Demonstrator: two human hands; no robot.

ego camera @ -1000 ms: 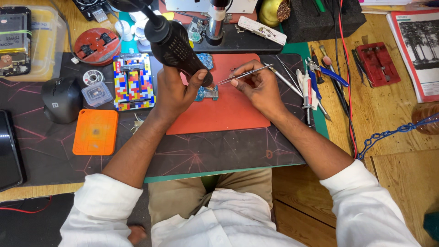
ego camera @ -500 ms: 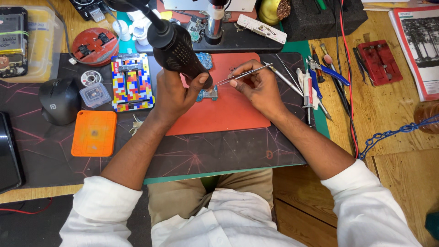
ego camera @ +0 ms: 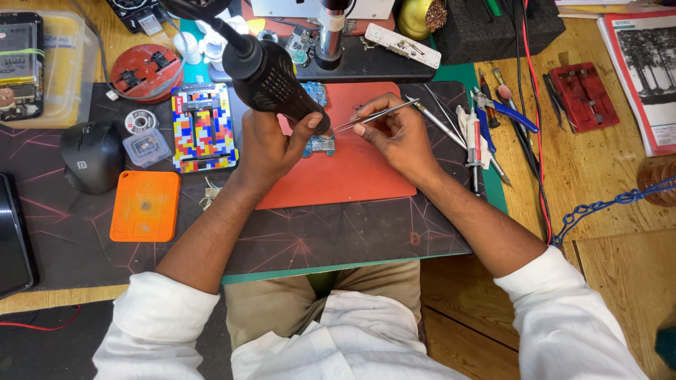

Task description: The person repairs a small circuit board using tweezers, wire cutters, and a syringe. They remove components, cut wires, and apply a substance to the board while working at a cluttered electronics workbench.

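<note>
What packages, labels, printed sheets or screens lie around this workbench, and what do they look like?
Printed sheet: far right edge, red-bordered page with a black-and-white tree picture.
Phone: far left, dark slab bound with a yellow-green band, inside a clear plastic tub.
Dark screen: left edge, black, unlit.
Small clear case: beside the black mouse, square, transparent.

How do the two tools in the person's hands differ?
The hot-air gun is thick, black and trails a hose; the tweezers are thin, bare metal with no lead. The left hand wraps the gun in a full fist; the right hand pinches the tweezers with its fingertips. Both tips point at the small circuit board on the red mat.
</note>
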